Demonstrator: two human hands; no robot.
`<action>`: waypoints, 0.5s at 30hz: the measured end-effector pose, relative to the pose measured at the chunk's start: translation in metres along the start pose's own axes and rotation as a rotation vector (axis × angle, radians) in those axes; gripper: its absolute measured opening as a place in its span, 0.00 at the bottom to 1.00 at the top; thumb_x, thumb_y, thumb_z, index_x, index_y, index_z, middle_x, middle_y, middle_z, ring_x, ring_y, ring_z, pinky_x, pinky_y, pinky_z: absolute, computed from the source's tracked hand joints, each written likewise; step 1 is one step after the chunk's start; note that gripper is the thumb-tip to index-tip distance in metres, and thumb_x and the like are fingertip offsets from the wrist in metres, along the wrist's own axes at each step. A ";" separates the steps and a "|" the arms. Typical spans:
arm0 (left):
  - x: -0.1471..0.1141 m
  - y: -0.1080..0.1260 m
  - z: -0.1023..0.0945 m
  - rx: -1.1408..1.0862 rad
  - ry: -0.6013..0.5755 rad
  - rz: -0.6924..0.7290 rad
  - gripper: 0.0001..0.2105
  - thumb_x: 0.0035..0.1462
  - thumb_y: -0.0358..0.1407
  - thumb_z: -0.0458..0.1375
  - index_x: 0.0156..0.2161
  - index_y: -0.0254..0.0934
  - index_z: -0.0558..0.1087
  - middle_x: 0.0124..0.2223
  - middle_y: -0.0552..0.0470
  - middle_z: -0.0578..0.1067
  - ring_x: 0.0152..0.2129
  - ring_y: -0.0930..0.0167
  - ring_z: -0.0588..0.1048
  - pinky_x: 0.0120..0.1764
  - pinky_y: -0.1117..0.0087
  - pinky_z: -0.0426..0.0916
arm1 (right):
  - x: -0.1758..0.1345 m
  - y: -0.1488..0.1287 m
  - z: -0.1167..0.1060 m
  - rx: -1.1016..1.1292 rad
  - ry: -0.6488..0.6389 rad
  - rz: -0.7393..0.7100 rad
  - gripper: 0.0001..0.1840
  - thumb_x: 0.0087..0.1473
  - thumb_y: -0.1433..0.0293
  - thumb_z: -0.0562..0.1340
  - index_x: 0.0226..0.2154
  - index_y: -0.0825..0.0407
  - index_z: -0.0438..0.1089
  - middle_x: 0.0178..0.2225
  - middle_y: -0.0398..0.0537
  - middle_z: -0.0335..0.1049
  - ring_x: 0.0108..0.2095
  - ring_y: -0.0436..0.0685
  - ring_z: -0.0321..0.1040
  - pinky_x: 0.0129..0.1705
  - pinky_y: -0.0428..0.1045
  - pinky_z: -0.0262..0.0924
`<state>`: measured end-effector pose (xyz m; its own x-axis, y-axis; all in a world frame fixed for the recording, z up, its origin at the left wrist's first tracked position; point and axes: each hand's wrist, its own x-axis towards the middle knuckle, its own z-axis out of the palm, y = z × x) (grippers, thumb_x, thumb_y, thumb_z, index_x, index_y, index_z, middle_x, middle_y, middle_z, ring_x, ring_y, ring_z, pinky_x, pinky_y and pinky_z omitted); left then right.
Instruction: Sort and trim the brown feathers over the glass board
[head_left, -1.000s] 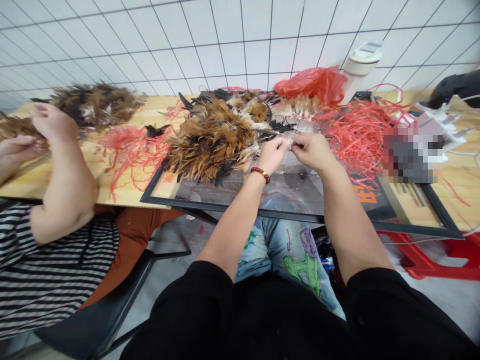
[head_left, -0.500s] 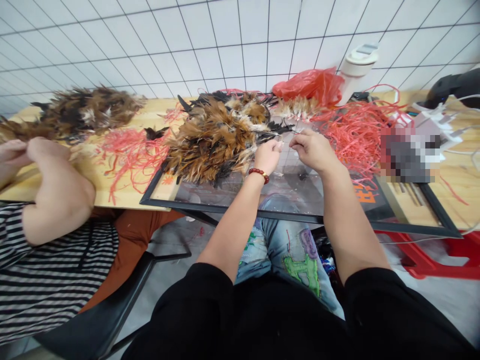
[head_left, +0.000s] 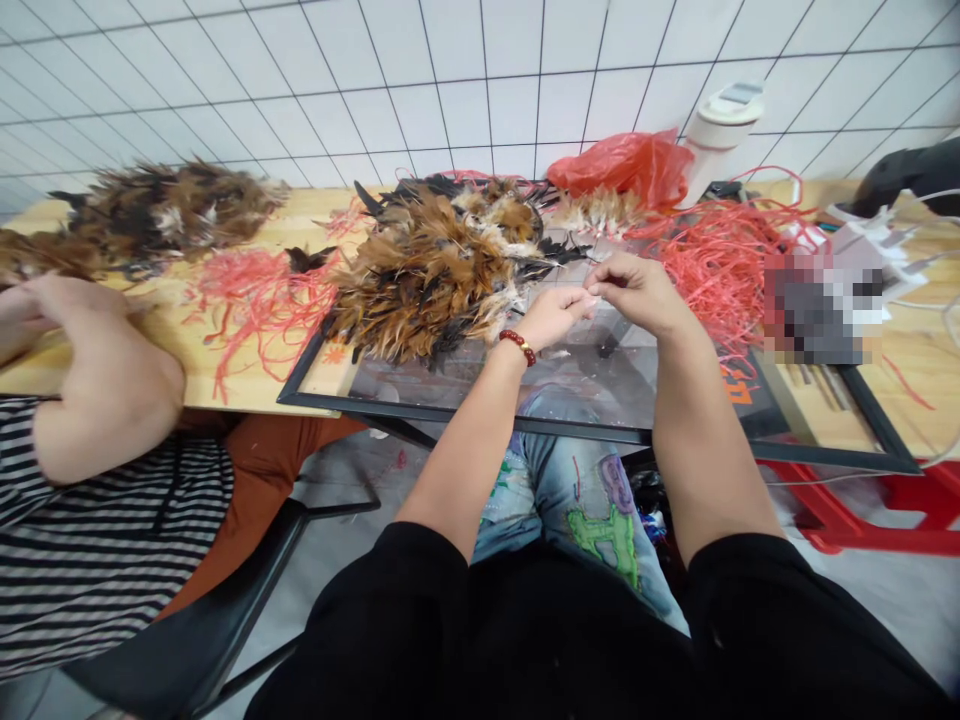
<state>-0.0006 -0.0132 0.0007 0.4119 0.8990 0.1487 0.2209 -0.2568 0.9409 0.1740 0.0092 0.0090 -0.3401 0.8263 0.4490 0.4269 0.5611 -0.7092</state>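
My left hand (head_left: pixel 555 318), with a red bead bracelet (head_left: pixel 517 347) at the wrist, is closed in a pinch over the glass panel (head_left: pixel 480 385). My right hand (head_left: pixel 634 290) is closed too, its fingertips meeting those of the left. Something small and pale shows at the fingertips, too small to name. Just left of my hands lies a big heap of brown and black feathers (head_left: pixel 427 270). Dark feathers (head_left: pixel 555 257) stick out of it behind my hands. To the right spreads a tangle of pink plastic strips (head_left: pixel 712 275).
A red plastic bag (head_left: pixel 622 165) and a white tumbler (head_left: pixel 724 135) stand by the tiled wall. More feathers (head_left: pixel 172 215) and pink strips (head_left: pixel 262 290) lie on the left, where a person in a striped shirt (head_left: pixel 112 530) sits. A red stool (head_left: pixel 847 510) is below right.
My hands have come together, the left moving right until the fingertips meet. The view has shifted slightly. The heaps look unchanged.
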 end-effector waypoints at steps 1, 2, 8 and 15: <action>0.000 0.001 0.000 -0.061 -0.019 0.004 0.16 0.61 0.40 0.59 0.24 0.34 0.70 0.21 0.57 0.65 0.21 0.79 0.61 0.28 0.75 0.56 | 0.000 0.000 -0.001 0.061 -0.024 0.050 0.05 0.49 0.68 0.65 0.25 0.52 0.75 0.26 0.45 0.72 0.30 0.54 0.67 0.36 0.50 0.61; -0.001 0.002 0.001 -0.122 -0.028 0.002 0.17 0.60 0.42 0.60 0.24 0.34 0.70 0.20 0.58 0.64 0.20 0.79 0.61 0.27 0.75 0.56 | 0.000 0.000 -0.002 0.112 -0.041 0.094 0.05 0.48 0.67 0.65 0.25 0.52 0.74 0.25 0.44 0.71 0.28 0.53 0.66 0.34 0.50 0.60; 0.001 0.006 0.005 -0.380 0.133 -0.065 0.15 0.61 0.40 0.61 0.26 0.33 0.70 0.20 0.60 0.64 0.17 0.83 0.57 0.23 0.77 0.51 | -0.001 -0.011 -0.003 0.119 0.028 0.174 0.06 0.45 0.67 0.67 0.24 0.54 0.75 0.21 0.42 0.68 0.25 0.50 0.61 0.32 0.48 0.54; 0.003 0.009 0.004 -0.554 0.330 -0.205 0.14 0.63 0.39 0.60 0.27 0.34 0.68 0.21 0.60 0.62 0.15 0.84 0.54 0.20 0.79 0.47 | 0.000 -0.023 0.013 0.084 0.198 0.160 0.10 0.48 0.65 0.68 0.32 0.53 0.80 0.19 0.41 0.65 0.26 0.51 0.62 0.29 0.48 0.54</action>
<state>0.0057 -0.0140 0.0084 0.0991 0.9939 -0.0474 -0.2561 0.0715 0.9640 0.1534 -0.0040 0.0183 -0.0994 0.9024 0.4193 0.3879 0.4232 -0.8188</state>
